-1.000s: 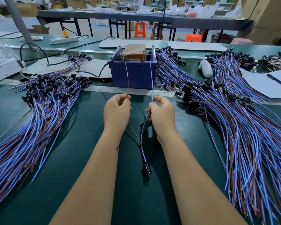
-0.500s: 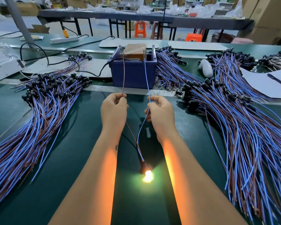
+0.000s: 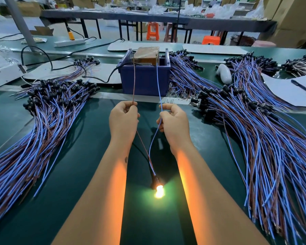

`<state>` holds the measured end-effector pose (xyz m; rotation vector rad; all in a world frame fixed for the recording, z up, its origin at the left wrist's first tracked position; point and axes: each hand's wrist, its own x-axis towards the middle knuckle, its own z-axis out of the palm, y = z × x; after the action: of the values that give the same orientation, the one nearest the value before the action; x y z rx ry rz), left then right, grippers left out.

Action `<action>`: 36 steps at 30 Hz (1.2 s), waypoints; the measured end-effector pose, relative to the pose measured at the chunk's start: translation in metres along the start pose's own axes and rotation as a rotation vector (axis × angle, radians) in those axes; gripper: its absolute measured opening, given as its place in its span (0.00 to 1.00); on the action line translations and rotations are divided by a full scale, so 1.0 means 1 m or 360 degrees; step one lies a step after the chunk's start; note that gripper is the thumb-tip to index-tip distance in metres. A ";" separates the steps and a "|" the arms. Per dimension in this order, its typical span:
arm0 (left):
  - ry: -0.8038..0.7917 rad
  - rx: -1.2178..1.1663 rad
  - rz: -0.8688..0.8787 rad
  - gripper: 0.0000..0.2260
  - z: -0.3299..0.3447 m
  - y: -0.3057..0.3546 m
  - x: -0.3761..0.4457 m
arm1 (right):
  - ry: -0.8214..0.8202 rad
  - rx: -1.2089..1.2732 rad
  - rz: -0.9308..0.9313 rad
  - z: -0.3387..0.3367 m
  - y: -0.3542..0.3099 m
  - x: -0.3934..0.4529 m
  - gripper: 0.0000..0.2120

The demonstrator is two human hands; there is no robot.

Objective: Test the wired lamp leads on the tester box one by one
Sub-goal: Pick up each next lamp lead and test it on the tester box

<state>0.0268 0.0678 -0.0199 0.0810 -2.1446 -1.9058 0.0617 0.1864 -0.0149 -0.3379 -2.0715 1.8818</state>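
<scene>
My left hand (image 3: 123,119) pinches the brown wire (image 3: 134,80) of one lamp lead. My right hand (image 3: 173,121) pinches that lead's blue wire (image 3: 158,82). Both wire ends reach up into the blue tester box (image 3: 145,80) with a brown block inside. The lead's black socket and bulb (image 3: 158,189) lie on the green table (image 3: 78,183) between my forearms, and the bulb glows bright yellow.
A large pile of blue-and-brown leads (image 3: 34,131) with black sockets lies to the left, a bigger pile (image 3: 265,135) to the right. A black cable (image 3: 102,80) runs into the box. White paper with a pen (image 3: 302,87) sits far right.
The bulb was dark a second ago and lights up now. Both wire ends have shifted slightly left on the box, and my hands moved a little apart.
</scene>
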 end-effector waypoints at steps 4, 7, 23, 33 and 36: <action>-0.0032 -0.0023 -0.0041 0.09 0.000 -0.001 0.001 | 0.0117 0.0103 -0.0006 0.002 0.000 -0.001 0.11; -0.0057 -0.0023 -0.0072 0.09 0.000 -0.001 0.002 | 0.0226 0.0305 -0.0105 0.000 -0.005 -0.002 0.11; -0.0293 -0.0278 -0.0108 0.08 0.000 0.006 -0.001 | -0.0349 -0.0096 -0.0211 0.007 0.002 -0.005 0.16; -0.0143 -0.0985 -0.0415 0.08 -0.005 0.011 0.003 | -0.0278 0.0425 -0.0281 0.005 -0.006 -0.007 0.06; -0.0353 -0.0381 -0.0017 0.07 -0.002 0.010 -0.005 | 0.0240 0.0442 -0.0179 -0.002 -0.004 0.002 0.13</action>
<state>0.0335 0.0679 -0.0109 -0.1741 -2.0288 -2.2549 0.0609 0.1884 -0.0110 -0.2789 -1.6704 1.9770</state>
